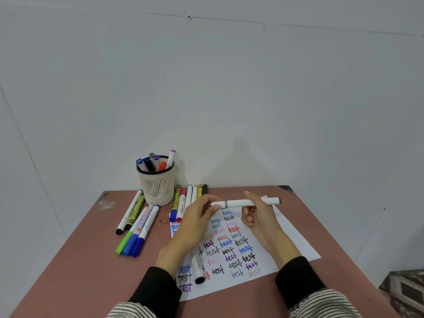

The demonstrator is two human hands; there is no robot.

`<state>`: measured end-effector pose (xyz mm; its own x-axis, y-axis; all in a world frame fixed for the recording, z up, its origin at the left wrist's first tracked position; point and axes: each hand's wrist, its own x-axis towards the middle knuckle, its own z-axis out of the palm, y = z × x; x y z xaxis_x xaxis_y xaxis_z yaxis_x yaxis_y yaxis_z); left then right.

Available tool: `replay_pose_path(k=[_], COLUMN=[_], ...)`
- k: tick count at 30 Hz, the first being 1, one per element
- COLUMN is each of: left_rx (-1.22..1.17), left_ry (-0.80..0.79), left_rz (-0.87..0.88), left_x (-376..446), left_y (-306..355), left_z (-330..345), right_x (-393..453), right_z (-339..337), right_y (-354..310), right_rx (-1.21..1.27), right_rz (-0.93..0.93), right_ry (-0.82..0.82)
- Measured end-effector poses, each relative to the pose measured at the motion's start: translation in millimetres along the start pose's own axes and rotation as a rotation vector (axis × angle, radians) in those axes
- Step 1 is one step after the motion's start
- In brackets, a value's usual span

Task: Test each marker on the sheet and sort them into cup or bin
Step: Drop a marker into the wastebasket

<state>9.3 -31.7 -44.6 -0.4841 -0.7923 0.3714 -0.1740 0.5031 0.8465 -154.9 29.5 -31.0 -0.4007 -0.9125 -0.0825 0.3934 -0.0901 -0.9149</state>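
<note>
While both your hands hover above the sheet (296,239), they share one white marker (245,202) held level between them. Your left hand (197,222) pinches its cap end between thumb and fingertips. Your right hand (259,216) curls its fingers around the barrel farther along; the reddish far end sticks out past those fingers.

Below the fingers: the sheet, covered with rows of "test" in many colours. A black-capped marker (198,267) lies on it under your left wrist.

Just beyond your left fingertips: a row of markers (188,200) lying side by side at the sheet's far edge.

Farther out to the left of your left hand: the mesh cup (157,187), upright, holding several markers. Beside it, toward you, five more markers (137,226) lie on the brown table (80,271).
</note>
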Motion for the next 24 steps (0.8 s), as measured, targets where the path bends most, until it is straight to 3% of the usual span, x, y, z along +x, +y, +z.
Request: replay_pose_path(k=[12, 24], left_rx=[-0.068, -0.18], left_ry=[-0.003, 0.03], left_rz=[-0.064, -0.051], left_x=[-1, -4], left_y=[11, 31], left_z=[-1, -11], right_x=[-6, -13], right_z=[10, 20], right_y=[-3, -13], right_rx=[-0.083, -0.047], right_rz=[-0.146, -0.212], right_ry=[0.086, 0.041])
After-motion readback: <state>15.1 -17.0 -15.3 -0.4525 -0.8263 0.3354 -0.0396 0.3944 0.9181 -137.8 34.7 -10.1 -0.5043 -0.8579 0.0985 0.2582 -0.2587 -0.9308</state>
